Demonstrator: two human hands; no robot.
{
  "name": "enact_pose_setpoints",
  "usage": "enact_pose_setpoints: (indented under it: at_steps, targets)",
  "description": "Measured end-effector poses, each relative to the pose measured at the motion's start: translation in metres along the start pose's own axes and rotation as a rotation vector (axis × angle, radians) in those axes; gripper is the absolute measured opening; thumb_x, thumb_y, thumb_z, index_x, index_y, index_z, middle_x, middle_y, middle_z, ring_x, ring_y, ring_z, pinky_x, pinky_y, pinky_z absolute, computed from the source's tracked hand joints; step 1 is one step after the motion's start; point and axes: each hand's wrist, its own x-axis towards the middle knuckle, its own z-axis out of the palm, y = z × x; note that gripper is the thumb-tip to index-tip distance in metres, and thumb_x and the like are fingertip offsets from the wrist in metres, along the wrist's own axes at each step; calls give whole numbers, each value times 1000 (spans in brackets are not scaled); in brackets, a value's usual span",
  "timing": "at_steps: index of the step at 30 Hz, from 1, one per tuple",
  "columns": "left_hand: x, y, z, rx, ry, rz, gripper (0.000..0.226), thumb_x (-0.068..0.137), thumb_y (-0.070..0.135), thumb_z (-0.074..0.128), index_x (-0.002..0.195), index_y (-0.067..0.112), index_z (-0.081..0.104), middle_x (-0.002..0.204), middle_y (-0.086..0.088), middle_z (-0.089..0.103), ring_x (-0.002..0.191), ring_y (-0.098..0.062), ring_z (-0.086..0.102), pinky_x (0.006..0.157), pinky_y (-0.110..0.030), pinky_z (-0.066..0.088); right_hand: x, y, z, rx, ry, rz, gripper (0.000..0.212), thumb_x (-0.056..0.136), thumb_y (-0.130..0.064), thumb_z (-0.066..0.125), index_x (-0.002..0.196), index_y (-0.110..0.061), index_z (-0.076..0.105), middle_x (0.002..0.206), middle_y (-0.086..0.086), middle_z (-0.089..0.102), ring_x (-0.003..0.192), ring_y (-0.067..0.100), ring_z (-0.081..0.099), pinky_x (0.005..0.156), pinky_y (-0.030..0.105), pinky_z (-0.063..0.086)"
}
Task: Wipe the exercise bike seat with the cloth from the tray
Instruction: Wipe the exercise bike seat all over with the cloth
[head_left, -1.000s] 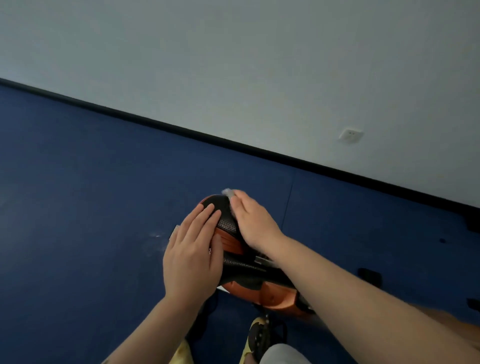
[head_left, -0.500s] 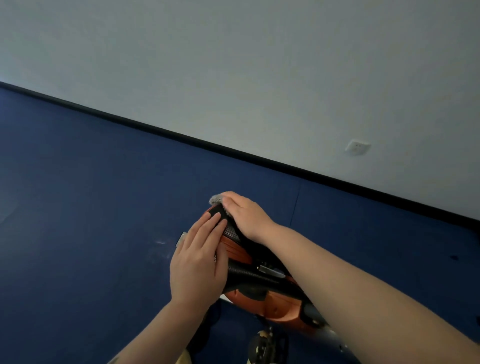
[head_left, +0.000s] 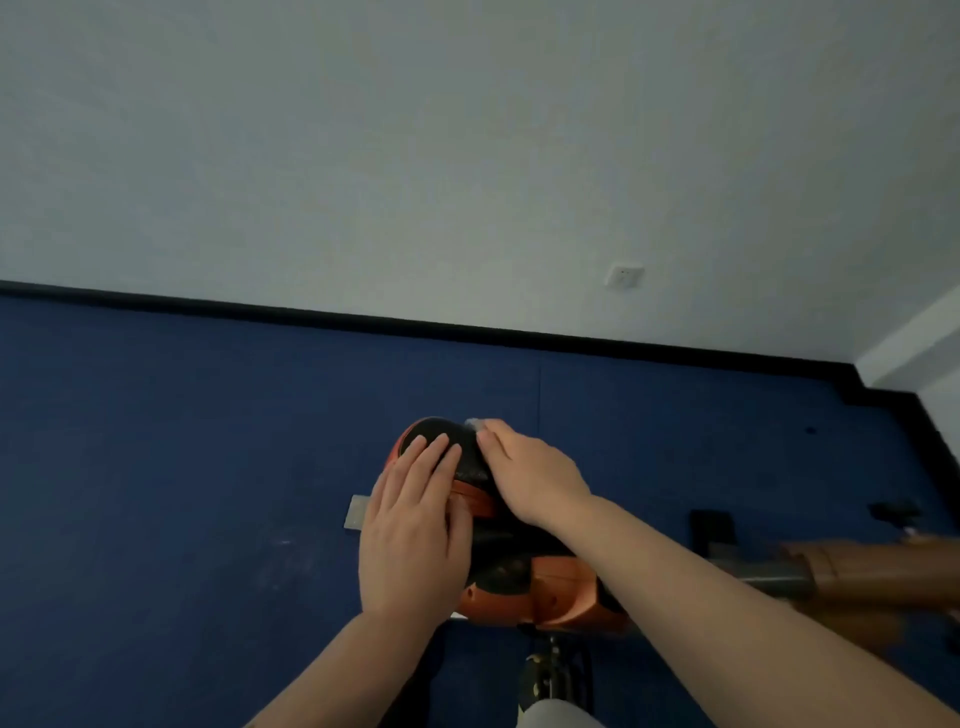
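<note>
Right now the seat (head_left: 457, 457), black top with orange sides, sits low centre in the head view, nose pointing away toward the wall (head_left: 467, 156). Both hands are on it.

Right hand (head_left: 530, 475) lies over the right side of the seat nose, fingers curled down. A small scrap of pale cloth (head_left: 474, 423) pokes out just past the fingertips at the far edge of the seat; the rest is hidden under the hand. Grip reads as pressed together on the cloth, pinning it to the seat surface.

Left hand (head_left: 410, 530) is flat on the left side of the seat, fingers spread slightly and extended forward, palm down, holding nothing. Fingertips reach the black top near the nose.

Below the seat, the orange bike body (head_left: 540, 597) continues toward the camera; more orange frame (head_left: 857, 566) blurs off to the right edge. A small grey flat piece (head_left: 357, 512) shows just left of the left hand, on the blue floor (head_left: 156, 467). Black skirting runs along the wall base, with a white socket (head_left: 625, 276) on the wall above.
</note>
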Motion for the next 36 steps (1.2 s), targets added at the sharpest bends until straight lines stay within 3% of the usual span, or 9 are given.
enact_pose_setpoints:
  at_steps: [3, 7, 13, 17, 20, 25, 28, 32, 36]
  targets:
    - [5, -8, -8, 10, -75, 62, 45, 89, 32, 38, 133, 26, 47, 138, 7, 47, 130, -10, 31, 109, -32, 21, -17, -4, 9, -11, 168, 2, 44, 100, -53, 15, 139, -46, 35, 127, -8, 60, 105, 17, 61, 77, 37, 48]
    - [35, -25, -23, 74, -175, 269, 45, 90, 39, 31, 129, 28, 49, 128, 9, 51, 119, -13, 39, 103, -34, 30, -49, 16, 10, -88, 281, -11, 42, 100, -51, 21, 133, -41, 45, 118, -12, 62, 103, 14, 60, 83, 40, 47]
    - [62, -33, -2, 40, -370, 575, 50, 93, 48, 22, 138, 34, 37, 147, 13, 35, 139, -7, 20, 116, -35, 9, -50, 20, 18, -220, 391, 279, 39, 101, -44, 24, 111, -33, 60, 102, -5, 66, 95, 22, 60, 77, 39, 39]
    - [64, -38, 0, -4, -316, 579, 51, 91, 47, 21, 133, 32, 45, 140, 12, 46, 136, -7, 30, 115, -33, 11, -35, -17, 37, -225, 504, 256, 41, 102, -43, 24, 123, -28, 56, 114, -3, 65, 103, 23, 59, 89, 39, 37]
    - [65, -37, -2, -10, -323, 585, 51, 91, 48, 20, 133, 34, 46, 140, 14, 46, 135, -7, 30, 115, -32, 9, -48, -2, 33, -182, 489, 233, 40, 102, -44, 26, 123, -30, 57, 116, -5, 65, 106, 20, 57, 93, 37, 37]
    - [67, -37, -4, -26, -342, 564, 50, 91, 48, 20, 132, 36, 47, 140, 17, 44, 135, -4, 28, 115, -30, 7, -70, 44, 19, 48, 437, 440, 39, 98, -45, 20, 107, -40, 58, 101, -9, 59, 94, 16, 46, 81, 39, 45]
    - [68, -37, -4, -47, -348, 556, 48, 91, 47, 22, 131, 37, 47, 140, 17, 45, 135, -3, 29, 114, -29, 7, -52, 24, 24, -69, 517, 563, 46, 96, -42, 18, 102, -31, 62, 100, -4, 62, 97, 21, 50, 85, 39, 41]
    - [66, -38, -6, -46, -357, 547, 46, 91, 46, 25, 130, 35, 48, 139, 15, 47, 134, -4, 31, 114, -27, 6, -47, -16, 51, -151, 638, 352, 49, 99, -44, 17, 114, -29, 61, 112, -9, 65, 108, 16, 54, 108, 40, 30]
    - [67, -38, -4, -63, -354, 557, 44, 91, 46, 28, 129, 36, 49, 138, 17, 46, 134, -3, 30, 114, -30, 10, -69, 28, 41, -37, 671, 246, 48, 98, -49, 20, 113, -32, 63, 109, -12, 65, 104, 13, 54, 98, 36, 38]
